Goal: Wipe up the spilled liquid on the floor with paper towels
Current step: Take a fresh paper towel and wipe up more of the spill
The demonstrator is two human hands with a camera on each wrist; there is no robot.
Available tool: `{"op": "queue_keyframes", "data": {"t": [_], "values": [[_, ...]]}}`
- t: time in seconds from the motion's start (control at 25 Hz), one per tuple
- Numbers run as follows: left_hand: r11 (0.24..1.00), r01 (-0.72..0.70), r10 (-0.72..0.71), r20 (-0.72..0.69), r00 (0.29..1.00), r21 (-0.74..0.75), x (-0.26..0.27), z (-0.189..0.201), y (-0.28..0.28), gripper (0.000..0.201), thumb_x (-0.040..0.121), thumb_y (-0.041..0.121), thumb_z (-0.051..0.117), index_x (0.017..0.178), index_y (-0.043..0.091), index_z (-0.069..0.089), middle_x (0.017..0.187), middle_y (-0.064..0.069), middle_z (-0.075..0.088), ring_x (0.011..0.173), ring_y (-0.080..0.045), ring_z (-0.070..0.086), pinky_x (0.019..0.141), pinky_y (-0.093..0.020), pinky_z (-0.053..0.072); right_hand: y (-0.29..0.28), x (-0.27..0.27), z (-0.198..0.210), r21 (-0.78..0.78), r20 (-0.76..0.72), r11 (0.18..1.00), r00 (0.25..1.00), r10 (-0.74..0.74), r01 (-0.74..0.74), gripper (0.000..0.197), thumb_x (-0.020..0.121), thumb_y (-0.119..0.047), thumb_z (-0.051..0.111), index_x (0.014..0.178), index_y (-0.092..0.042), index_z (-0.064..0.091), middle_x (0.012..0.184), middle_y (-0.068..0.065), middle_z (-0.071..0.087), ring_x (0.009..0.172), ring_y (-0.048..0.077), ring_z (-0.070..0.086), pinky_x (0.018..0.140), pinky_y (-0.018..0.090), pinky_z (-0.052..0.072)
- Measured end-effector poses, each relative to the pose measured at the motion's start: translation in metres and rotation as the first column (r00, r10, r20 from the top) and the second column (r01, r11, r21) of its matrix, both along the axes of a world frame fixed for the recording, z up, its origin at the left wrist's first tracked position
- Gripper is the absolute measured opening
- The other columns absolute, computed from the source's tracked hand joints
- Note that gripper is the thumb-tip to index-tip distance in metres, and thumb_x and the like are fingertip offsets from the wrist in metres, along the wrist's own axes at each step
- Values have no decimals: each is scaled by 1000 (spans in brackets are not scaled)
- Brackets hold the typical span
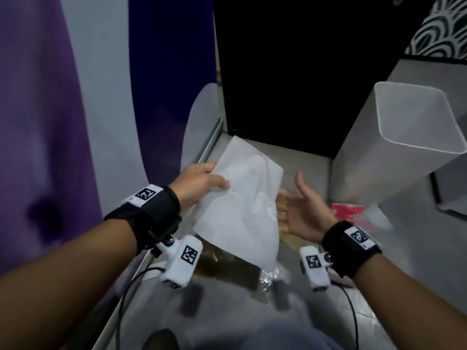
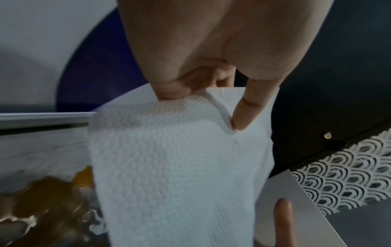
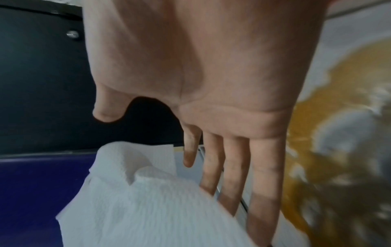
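My left hand [image 1: 202, 181] pinches the upper left edge of a white embossed paper towel [image 1: 240, 205], thumb on top and fingers behind it. In the left wrist view the thumb [image 2: 245, 113] presses a fold into the paper towel [image 2: 175, 167]. The sheet hangs over a brown-orange spilled liquid [image 1: 227, 269] on the grey floor; the spilled liquid [image 2: 48, 195] shows beside the sheet, and the spilled liquid [image 3: 330, 150] lies beyond my palm. My right hand [image 1: 300, 210] is open with straight fingers, just right of the sheet, its fingertips behind the paper towel [image 3: 148, 208].
A white rectangular bin [image 1: 404, 137] stands at the right. A red and clear wrapper [image 1: 353, 213] lies on the floor by my right wrist. A dark cabinet [image 1: 303, 72] closes the back; a purple and white panel [image 1: 88, 97] with a metal rail runs along the left.
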State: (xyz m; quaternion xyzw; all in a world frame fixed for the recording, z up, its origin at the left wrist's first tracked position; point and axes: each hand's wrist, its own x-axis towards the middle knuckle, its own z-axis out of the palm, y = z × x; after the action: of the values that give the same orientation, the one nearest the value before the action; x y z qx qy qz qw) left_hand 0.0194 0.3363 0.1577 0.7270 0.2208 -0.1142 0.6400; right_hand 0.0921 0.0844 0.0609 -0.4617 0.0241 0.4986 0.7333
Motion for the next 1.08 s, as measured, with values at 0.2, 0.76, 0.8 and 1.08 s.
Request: {"op": "queue_keyframes", "data": {"t": [0.2, 0.76, 0.8, 1.08], "values": [[979, -195, 191, -76, 979, -54, -44, -40, 36, 26, 87, 3, 64, 112, 6, 70, 108, -11, 74, 102, -32, 70, 95, -50, 53, 37, -44, -38, 106, -65, 985, 989, -130, 136, 57, 89, -8, 66, 143, -14, 50, 135, 24, 60, 115, 37, 63, 88, 42, 56], [994, -107, 107, -10, 994, 8, -81, -80, 51, 59, 61, -13, 83, 112, 13, 67, 103, -6, 74, 94, -17, 71, 73, -21, 56, 36, -47, -39, -318, 429, 925, 902, -55, 208, 31, 78, 5, 77, 102, -14, 79, 81, 5, 60, 81, 22, 61, 80, 40, 56], [995, -62, 64, -25, 998, 72, -81, -81, 51, 53, 60, -10, 85, 106, 13, 72, 102, -4, 75, 94, -17, 71, 75, -18, 55, 35, -47, -37, -346, 464, 917, 886, -17, 199, 27, 78, 2, 78, 99, -15, 80, 77, 7, 56, 78, 21, 58, 77, 39, 55], [764, 323, -254, -200, 946, 558, -79, -87, 42, 26, 61, 30, 88, 81, 31, 70, 119, 19, 57, 108, -8, 55, 99, -30, 43, 27, -44, -39, -428, 663, 877, 735, 142, 216, 11, 82, -7, 77, 79, -18, 75, 96, -4, 65, 91, 14, 60, 82, 28, 44]]}}
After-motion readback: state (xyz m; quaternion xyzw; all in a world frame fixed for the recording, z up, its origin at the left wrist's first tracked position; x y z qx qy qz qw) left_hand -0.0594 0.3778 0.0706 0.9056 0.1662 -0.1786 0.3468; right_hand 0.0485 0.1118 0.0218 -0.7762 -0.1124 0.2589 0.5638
